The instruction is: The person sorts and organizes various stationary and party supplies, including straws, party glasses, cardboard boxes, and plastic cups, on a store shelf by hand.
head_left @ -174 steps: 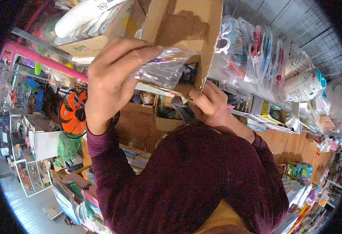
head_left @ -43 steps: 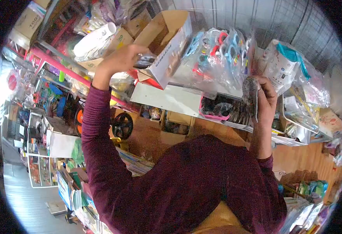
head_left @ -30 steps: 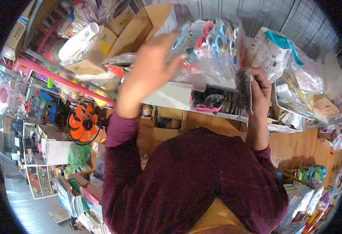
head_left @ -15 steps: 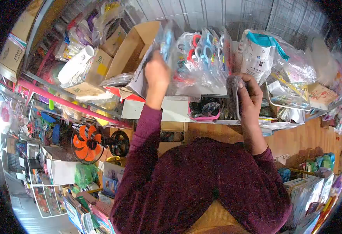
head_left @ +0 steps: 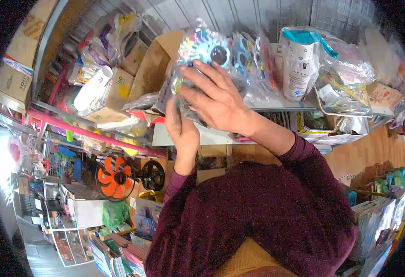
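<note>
My left hand (head_left: 182, 135) holds a clear plastic packet (head_left: 201, 50) from its lower left side. Light blue novelty glasses with a dark round lens show inside the packet. Across the packet's front lies my right hand (head_left: 218, 99), fingers partly spread, with a dark grey fuzzy cloth (head_left: 192, 113) pressed beneath it. Much of the cloth is hidden by the hand. More packets of glasses (head_left: 246, 57) stand upright on the shelf, just right of the held one.
An open cardboard box (head_left: 152, 69) stands left of the packets. On the right are a bagged stack of white cups (head_left: 297, 69) and a white tray (head_left: 345, 104). A pink rail (head_left: 92, 131) crosses the left side. An orange fan (head_left: 115, 178) is lower left.
My right hand has moved left with the grey cloth, from the shelf's edge onto the packet. My left hand has gone down to the packet's lower side, and the packet now faces me.
</note>
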Available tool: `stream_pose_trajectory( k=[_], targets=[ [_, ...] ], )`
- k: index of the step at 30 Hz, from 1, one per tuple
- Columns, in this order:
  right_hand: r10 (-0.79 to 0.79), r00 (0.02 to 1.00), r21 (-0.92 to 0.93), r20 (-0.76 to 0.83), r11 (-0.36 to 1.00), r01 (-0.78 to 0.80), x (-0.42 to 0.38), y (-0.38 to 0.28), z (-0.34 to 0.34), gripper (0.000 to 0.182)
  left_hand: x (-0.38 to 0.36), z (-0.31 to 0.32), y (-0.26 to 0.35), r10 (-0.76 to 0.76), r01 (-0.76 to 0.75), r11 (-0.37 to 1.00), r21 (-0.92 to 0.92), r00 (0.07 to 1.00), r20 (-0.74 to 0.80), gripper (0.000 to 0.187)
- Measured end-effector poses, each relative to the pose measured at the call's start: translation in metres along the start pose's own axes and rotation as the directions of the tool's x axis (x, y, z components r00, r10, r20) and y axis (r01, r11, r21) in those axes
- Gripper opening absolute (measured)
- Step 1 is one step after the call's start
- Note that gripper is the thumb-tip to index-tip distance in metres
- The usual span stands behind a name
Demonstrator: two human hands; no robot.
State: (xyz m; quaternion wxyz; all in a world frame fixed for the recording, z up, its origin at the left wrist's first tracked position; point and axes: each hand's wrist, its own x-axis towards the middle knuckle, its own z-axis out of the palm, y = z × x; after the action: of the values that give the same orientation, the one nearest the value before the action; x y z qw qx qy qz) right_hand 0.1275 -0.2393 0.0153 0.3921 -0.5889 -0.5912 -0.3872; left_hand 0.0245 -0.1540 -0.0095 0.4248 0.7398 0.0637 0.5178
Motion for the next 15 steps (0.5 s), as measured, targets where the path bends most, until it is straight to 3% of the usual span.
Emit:
stream_pose_trajectory(
  k=[2,4,6,8,10,12,13,14,15],
  targets=[
    [0.047,0.992,0.162,-0.121,0.986,-0.027,0.003,0.009,0.004,0.035,-0.003,-0.005,0.002,-0.091,0.095,0.993,-0.069,0.994,0.058,0.029],
    [0.058,0.978,0.152,-0.2,0.988,-0.027,0.01,0.024,0.007,0.029,-0.011,-0.006,0.007,-0.187,0.19,0.982,-0.016,0.977,0.099,0.021],
    [0.162,0.94,0.043,-0.299,0.987,-0.156,0.017,0.049,0.006,0.021,-0.016,-0.007,0.008,-0.13,0.133,0.991,-0.014,0.986,0.106,0.018],
    [0.246,0.912,0.082,-0.328,0.969,-0.232,0.021,0.069,0.002,0.017,-0.019,-0.01,0.021,-0.164,0.163,0.986,0.023,0.966,0.2,0.019],
    [0.323,0.876,0.125,-0.358,0.946,-0.298,0.022,0.082,-0.004,0.013,-0.021,-0.014,0.02,-0.13,0.131,0.991,0.01,0.973,0.189,0.02],
    [0.462,0.767,0.287,-0.446,0.885,-0.367,0.022,0.09,-0.012,0.008,-0.026,-0.025,0.003,-0.174,0.186,0.972,-0.144,0.98,0.093,0.024],
    [0.582,0.698,0.489,-0.417,0.791,-0.367,0.023,0.089,-0.017,0.006,-0.026,-0.031,0.0,-0.218,0.233,0.958,-0.169,0.971,0.101,0.028],
    [0.692,0.629,0.671,-0.353,0.656,-0.345,0.025,0.086,-0.023,0.005,-0.021,-0.025,0.02,-0.259,0.269,0.863,-0.428,0.962,0.083,0.032],
    [0.783,0.555,0.812,-0.28,0.501,-0.298,0.026,0.085,-0.026,0.007,-0.022,-0.027,0.022,-0.269,0.274,0.83,-0.486,0.96,0.083,0.033]
  ],
)
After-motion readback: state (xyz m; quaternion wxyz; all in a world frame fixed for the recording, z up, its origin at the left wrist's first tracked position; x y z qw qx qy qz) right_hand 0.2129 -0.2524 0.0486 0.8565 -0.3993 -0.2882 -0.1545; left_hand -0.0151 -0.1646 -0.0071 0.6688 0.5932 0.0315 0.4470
